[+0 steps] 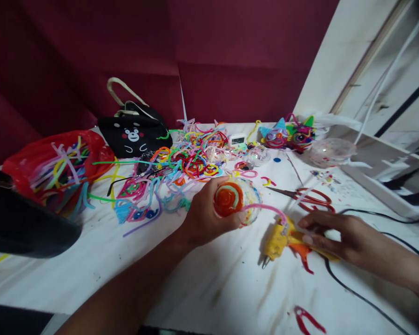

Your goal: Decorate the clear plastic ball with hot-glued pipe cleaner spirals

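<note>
My left hand (209,214) is closed around a round clear plastic piece (253,193) decorated with colourful coils. An orange spiral with a pale green arc (226,200) faces up beside my thumb. From near that thumb a pink pipe cleaner (265,207) curves out to the right, its far end over the glue gun. The yellow hot glue gun (277,239) has an orange trigger and a metal nozzle pointing down toward the table. My right hand (331,235) has its thumb and fingers closed on the glue gun's rear part; the palm side is hidden.
Red-handled scissors (312,199) lie behind the glue gun, and red pliers (307,321) near the front edge. A heap of pipe cleaners (195,158), a red bag (59,167), a black bag (132,132) and finished-looking masks (275,135) stand behind. A black cord (363,295) runs right.
</note>
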A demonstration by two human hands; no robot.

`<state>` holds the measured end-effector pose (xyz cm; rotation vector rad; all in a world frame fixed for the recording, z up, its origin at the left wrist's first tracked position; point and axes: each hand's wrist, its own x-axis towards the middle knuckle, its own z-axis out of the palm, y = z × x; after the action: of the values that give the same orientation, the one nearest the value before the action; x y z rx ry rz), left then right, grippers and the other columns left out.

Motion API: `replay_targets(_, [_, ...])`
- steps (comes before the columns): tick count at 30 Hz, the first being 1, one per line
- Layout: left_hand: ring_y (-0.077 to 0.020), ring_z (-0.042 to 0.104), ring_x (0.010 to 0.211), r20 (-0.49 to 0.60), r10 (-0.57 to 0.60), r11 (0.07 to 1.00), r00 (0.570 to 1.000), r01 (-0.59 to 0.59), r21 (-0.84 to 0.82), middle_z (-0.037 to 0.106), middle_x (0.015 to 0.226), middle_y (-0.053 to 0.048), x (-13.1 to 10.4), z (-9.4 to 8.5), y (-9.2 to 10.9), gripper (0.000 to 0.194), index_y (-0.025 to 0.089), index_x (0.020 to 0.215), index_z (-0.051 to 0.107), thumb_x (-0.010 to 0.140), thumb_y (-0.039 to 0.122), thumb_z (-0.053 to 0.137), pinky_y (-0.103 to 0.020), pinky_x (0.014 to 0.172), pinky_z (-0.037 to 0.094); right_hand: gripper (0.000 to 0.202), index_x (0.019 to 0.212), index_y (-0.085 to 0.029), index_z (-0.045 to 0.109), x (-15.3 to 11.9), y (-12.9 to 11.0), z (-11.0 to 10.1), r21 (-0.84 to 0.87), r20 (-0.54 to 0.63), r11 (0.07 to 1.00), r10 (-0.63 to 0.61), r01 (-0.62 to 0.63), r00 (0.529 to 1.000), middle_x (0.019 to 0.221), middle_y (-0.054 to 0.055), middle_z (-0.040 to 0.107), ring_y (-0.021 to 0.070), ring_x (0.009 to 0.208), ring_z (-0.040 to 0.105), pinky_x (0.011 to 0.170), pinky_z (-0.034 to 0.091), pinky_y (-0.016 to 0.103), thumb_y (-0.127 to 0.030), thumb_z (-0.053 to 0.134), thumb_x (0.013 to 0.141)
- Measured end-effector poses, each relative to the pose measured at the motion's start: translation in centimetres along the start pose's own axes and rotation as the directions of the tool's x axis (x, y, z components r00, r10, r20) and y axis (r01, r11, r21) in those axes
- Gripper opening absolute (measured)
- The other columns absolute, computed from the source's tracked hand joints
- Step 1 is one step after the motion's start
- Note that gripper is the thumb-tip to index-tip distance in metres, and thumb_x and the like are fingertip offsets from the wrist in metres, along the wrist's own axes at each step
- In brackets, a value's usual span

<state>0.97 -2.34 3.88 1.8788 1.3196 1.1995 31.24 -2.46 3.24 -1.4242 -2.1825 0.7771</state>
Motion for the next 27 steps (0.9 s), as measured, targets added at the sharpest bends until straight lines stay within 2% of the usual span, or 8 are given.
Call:
replay_targets(2, [-0.0200,0.065,0.086,0.004,0.036,0.999,0.999,-0.036,0.025,0.068,0.103,-0.006,-0.1,0.1,0.0,0.065,0.017,0.120,0.052,0.064,0.035,0.077,-0.032,0.076,0.054,0.036,0.095,-0.025,0.072,0.3,-1.7,-0.7,0.014,0.007,1.000,-0.006,0.006,1.000,0.094,0.009,0.074,0.0260,0.082,0.068,0.068,0.055,0.036,-0.057,0.059,0.083])
replay_targets(5, [-0.0240,0.066,0.098,-0.005,0.120,0.990,0.993,-0.119,0.081,0.068,0.111,-0.009,-0.2,0.3,0.0,0.065,0.016,0.120,0.051,0.062,0.031,0.076,-0.036,0.087,0.053,0.042,0.091,-0.023,0.071,0.9,-4.7,-1.0,0.275,0.145,0.959,0.030,-0.069,0.989,0.090,0.008,0.073,0.0248,0.084,0.067,0.064,0.054,0.032,-0.061,0.055,0.084])
replay_targets(9, [-0.0278,0.065,0.106,-0.006,0.203,0.969,0.979,-0.200,0.142,0.065,0.116,-0.013,-0.5,0.5,0.3,0.063,0.016,0.118,0.050,0.061,0.027,0.072,-0.040,0.093,0.052,0.036,0.092,-0.019,0.068,1.9,-6.9,-0.3,0.505,0.276,0.848,0.017,-0.160,0.961,0.076,0.003,0.068,0.0154,0.068,0.064,0.060,0.051,0.026,-0.052,0.070,0.078])
replay_targets(11, [-0.0287,0.065,0.105,-0.003,0.203,0.967,0.979,-0.200,0.159,0.065,0.114,-0.012,-0.5,0.5,0.5,0.059,0.017,0.115,0.051,0.061,0.028,0.071,-0.041,0.092,0.053,0.033,0.089,-0.018,0.068,2.2,-7.0,-0.1,0.460,0.249,0.882,-0.014,-0.106,0.968,0.072,0.001,0.064,0.0126,0.062,0.060,0.055,0.046,0.023,-0.050,0.070,0.080])
replay_targets(14, [-0.0292,0.065,0.103,0.008,0.176,0.971,0.984,-0.175,0.160,0.066,0.110,-0.011,-0.6,0.4,0.7,0.056,0.018,0.112,0.052,0.060,0.028,0.071,-0.041,0.089,0.054,0.025,0.085,-0.019,0.068,2.4,-7.1,-0.4,0.214,0.097,0.967,-0.161,0.137,0.982,0.075,0.002,0.064,0.0128,0.066,0.059,0.056,0.044,0.023,-0.043,0.061,0.088])
replay_targets(18, [-0.0292,0.064,0.106,0.037,0.157,0.977,0.987,-0.161,0.142,0.065,0.112,-0.010,-0.6,0.3,0.9,0.057,0.018,0.113,0.051,0.061,0.029,0.072,-0.040,0.092,0.053,0.012,0.089,-0.023,0.064,2.9,-7.7,-0.9,-0.082,-0.043,0.897,-0.439,0.435,0.897,0.082,0.003,0.066,0.0147,0.071,0.061,0.060,0.046,0.026,-0.031,0.055,0.093])
replay_targets(21, [-0.0298,0.063,0.110,0.054,0.142,0.981,0.988,-0.148,0.128,0.065,0.116,-0.011,-0.7,0.4,0.9,0.062,0.018,0.117,0.050,0.061,0.032,0.074,-0.041,0.094,0.052,0.007,0.093,-0.025,0.060,3.7,-8.0,-0.9,-0.155,-0.068,0.840,-0.534,0.519,0.843,0.084,0.003,0.065,0.0161,0.072,0.061,0.061,0.046,0.028,-0.027,0.054,0.094])
replay_targets(27, [-0.0300,0.062,0.114,0.097,0.165,0.976,0.981,-0.177,0.129,0.063,0.122,-0.012,-0.7,0.4,0.7,0.067,0.018,0.120,0.049,0.061,0.032,0.076,-0.041,0.099,0.049,0.011,0.095,-0.022,0.060,5.0,-7.9,-0.6,-0.176,-0.048,0.792,-0.600,0.585,0.798,0.085,0.004,0.064,0.0161,0.078,0.061,0.068,0.046,0.028,-0.026,0.051,0.096])
